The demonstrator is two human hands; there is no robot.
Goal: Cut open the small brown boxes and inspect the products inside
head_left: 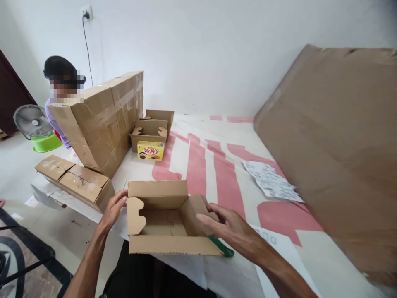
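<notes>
An open cardboard box [164, 245] stands before me at the table's front edge. Its flaps are folded outward and no contents show inside. My left hand [114, 209] is against the box's left side, with its fingertips at the far left corner. The fingers of my right hand [221, 219] are closed round the right flap, thumb on the near face. A green-handled tool [228, 251] pokes out from under the near right corner, its other end hidden.
Taped cartons [102, 116] are stacked at the left, with a long carton [77, 182] nearer me. Behind stand smaller open boxes [149, 138] and a yellow printed box [151, 150]. A large cardboard piece [335, 157] rises at right, beside a printed sheet [269, 180]. A person [57, 120] sits beyond the stack.
</notes>
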